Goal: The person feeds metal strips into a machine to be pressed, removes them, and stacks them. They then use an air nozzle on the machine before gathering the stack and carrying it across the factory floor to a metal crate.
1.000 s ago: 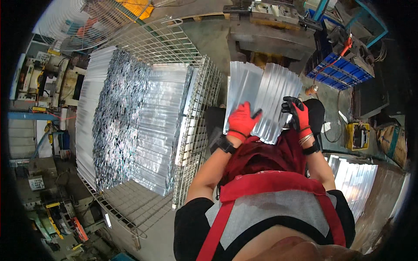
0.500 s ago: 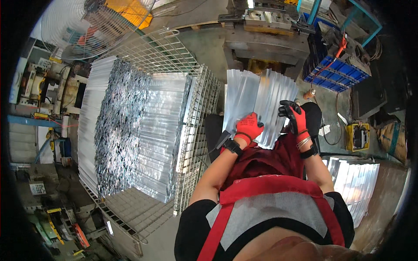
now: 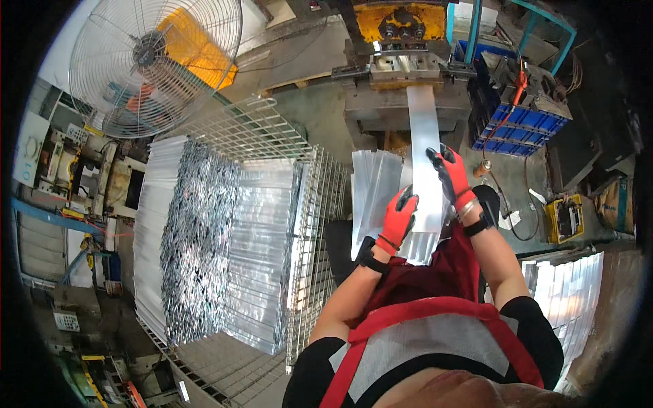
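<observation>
A long, flat, shiny metal strip (image 3: 424, 129) stretches away from me, its far end at the die (image 3: 406, 71) of a press. My right hand (image 3: 451, 178), in a red glove with black fingertips, grips the strip's right edge, thumb on top. Lower down, my left hand (image 3: 398, 219), gloved alike, is closed at the strip's left edge; its fingertips are partly hidden. Beneath the strip, a pile of loose metal strips (image 3: 375, 187) lies across my lap.
At left stands a wire mesh cage (image 3: 314, 224) packed with stacked metal strips (image 3: 255, 231), and behind it a large fan (image 3: 153, 54). Blue crates (image 3: 520, 126) stand far right, a yellow basket (image 3: 564, 219) nearer. More strips (image 3: 568, 292) lie by my right elbow.
A single strip is now lifted off the lap pile and extended forward to the press die. My right hand has closed on its edge; my left hand has moved slightly rightward. The view has tilted up.
</observation>
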Demonstrator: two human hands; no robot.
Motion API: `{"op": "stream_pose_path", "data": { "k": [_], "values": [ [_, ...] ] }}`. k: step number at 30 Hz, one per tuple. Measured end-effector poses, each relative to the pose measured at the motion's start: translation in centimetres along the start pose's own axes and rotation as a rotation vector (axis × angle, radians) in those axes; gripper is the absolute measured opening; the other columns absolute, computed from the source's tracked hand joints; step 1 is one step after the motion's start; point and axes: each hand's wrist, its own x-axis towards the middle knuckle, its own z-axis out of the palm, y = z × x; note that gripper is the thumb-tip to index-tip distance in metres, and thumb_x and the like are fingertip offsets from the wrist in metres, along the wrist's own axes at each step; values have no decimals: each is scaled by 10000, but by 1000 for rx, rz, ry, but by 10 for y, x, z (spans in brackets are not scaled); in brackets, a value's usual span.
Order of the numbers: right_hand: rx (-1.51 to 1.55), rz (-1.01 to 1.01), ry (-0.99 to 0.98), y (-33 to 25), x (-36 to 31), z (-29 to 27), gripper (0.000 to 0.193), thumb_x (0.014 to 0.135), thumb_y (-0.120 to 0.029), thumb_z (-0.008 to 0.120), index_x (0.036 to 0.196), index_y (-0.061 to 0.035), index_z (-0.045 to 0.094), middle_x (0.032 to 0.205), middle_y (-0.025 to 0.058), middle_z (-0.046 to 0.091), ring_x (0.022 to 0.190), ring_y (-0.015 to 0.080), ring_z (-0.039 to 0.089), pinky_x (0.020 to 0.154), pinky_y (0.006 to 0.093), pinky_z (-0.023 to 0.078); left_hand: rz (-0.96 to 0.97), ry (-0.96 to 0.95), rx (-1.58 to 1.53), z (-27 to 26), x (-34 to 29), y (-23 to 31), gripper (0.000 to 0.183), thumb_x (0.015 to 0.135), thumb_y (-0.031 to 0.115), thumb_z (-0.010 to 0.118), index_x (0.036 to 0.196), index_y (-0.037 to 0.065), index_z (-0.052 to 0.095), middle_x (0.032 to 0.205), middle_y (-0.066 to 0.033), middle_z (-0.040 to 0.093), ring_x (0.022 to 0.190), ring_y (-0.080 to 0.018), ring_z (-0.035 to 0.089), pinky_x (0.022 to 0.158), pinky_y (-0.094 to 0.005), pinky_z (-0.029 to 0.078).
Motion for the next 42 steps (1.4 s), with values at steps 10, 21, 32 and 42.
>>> {"op": "stream_pose_path", "data": {
  "k": [10, 21, 32, 42],
  "values": [
    [6, -269, 88, 5, 67, 0, 139, 771, -172, 597, 752, -41, 555, 649, -73, 468, 591, 25, 398, 518, 209, 344, -302, -254, -262, -3, 32, 19, 511, 837, 508, 426, 1060, 55, 499, 763, -95, 615, 530, -189, 595, 378, -234, 410],
    [82, -62, 52, 5, 137, 15, 91, 751, -131, 591, 678, -78, 580, 664, -73, 510, 593, 36, 428, 544, 203, 351, -305, -414, -475, 8, 88, 48, 427, 873, 435, 402, 1049, 60, 506, 859, -129, 613, 533, -184, 598, 396, -240, 462],
    [89, -92, 46, -4, 134, 20, 94, 737, -100, 566, 655, -58, 588, 611, -65, 501, 557, 47, 440, 523, 207, 353, -304, -258, -402, 13, 86, 48, 332, 889, 375, 401, 966, 72, 512, 795, -105, 618, 508, -174, 590, 329, -213, 378],
    [75, -119, 100, -2, 136, 19, 151, 718, -127, 597, 597, -67, 529, 590, -75, 433, 553, 43, 375, 499, 225, 307, -314, -232, -387, 16, 87, 47, 349, 886, 386, 411, 944, 64, 531, 769, -100, 611, 503, -171, 581, 347, -220, 404]
  ]
}}
